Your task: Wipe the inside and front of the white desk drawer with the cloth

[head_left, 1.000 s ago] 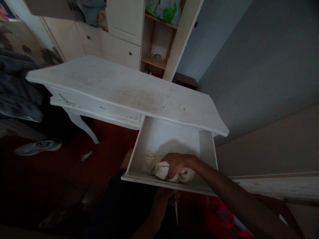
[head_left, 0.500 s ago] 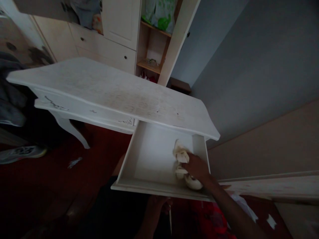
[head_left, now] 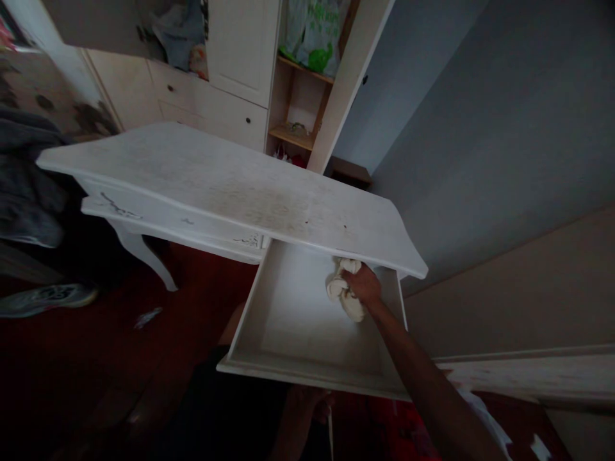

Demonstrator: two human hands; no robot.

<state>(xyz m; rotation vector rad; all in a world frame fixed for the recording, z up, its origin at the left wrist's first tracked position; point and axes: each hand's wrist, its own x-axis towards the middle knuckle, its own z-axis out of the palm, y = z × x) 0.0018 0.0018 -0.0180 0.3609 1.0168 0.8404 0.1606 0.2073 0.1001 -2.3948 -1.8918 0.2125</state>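
Note:
My right hand (head_left: 364, 283) is closed on a crumpled cream cloth (head_left: 353, 306), inside a pulled-out white drawer (head_left: 283, 314). The cloth lies against the drawer's bottom, toward its back right, close under the tabletop's front edge. Below the drawer front, in shadow, my left hand (head_left: 312, 400) has its fingers curled. A thin pale strip (head_left: 330, 435) hangs down beside those fingers; the dark hides what exactly they grip.
The white desk (head_left: 216, 160) has dark smudges on its top. Behind it stands a pale wardrobe (head_left: 240, 51) with an open door and plastic bags (head_left: 317, 32) on a shelf. A shoe (head_left: 52, 298) rests on the red floor at left. A grey wall (head_left: 504, 128) bounds the right side.
My right hand has moved the cloth from the drawer's front right toward its back. My left hand has stayed below the drawer front.

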